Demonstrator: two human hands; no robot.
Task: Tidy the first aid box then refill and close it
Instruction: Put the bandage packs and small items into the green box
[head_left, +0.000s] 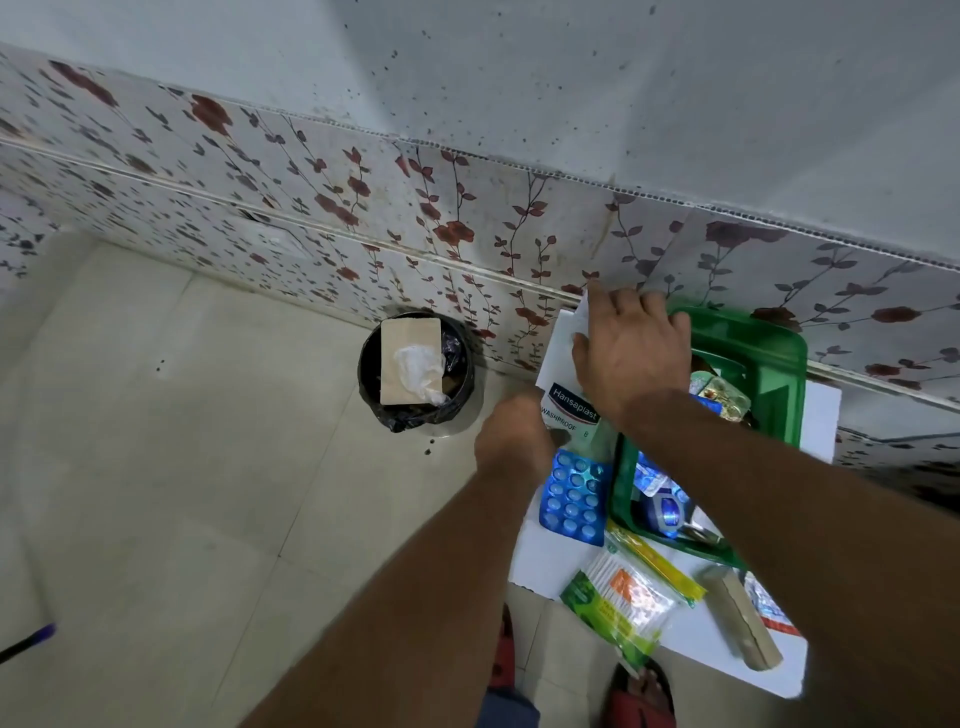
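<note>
1. Box, green and open, stands on a white table, just right of both hands' fingers.
2. A Hansaplast plaster pack sits between the hands. A blue blister strip and a cotton bud pack lie nearer the person.
3. Left of the fingers, a black-lined bin stands on the tiled floor against the flowered wall.
4. The left hand curls its fingers on the pack's lower corner.
5. The right hand reaches across the pack's top, back upward. I cannot tell whether its fingers pinch.

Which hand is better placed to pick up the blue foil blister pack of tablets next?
Left, likely: the left hand sits right beside the blue foil blister pack, while the right hand holds the white Hansaplast plaster box farther up.
</note>
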